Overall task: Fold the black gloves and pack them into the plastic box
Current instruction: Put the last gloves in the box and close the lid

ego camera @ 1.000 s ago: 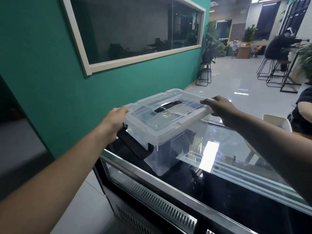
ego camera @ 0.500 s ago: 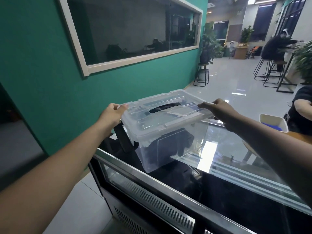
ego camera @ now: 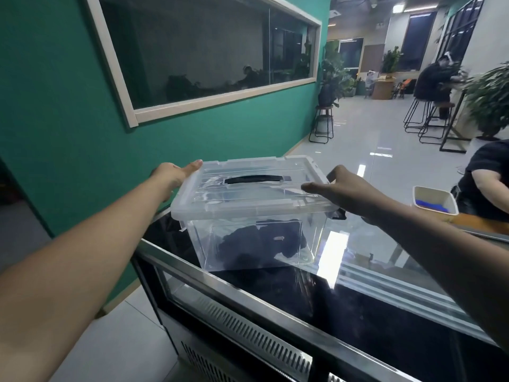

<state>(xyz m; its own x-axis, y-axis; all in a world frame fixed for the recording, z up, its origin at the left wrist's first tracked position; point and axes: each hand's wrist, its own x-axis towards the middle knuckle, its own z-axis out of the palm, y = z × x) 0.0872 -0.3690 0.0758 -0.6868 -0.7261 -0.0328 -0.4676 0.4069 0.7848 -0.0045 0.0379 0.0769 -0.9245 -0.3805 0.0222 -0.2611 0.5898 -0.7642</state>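
Fingers (ego camera: 190, 167) of left hand (ego camera: 172, 175) laid flat against left end of clear rectangular plastic box (ego camera: 256, 216); right hand (ego camera: 347, 188) spread loosely over right end. Sat lidded on glossy black desk (ego camera: 344, 304), long axis running hand to hand, folded black gloves (ego camera: 261, 244) inside.

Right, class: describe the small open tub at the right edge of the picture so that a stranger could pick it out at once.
Start at the black glass-topped counter in the foreground, where the clear plastic box stands between the left hand and right hand. Look past the right hand to the wooden surface beyond. The tub is pale, lidless and has something blue inside, unlike the lidded clear box.
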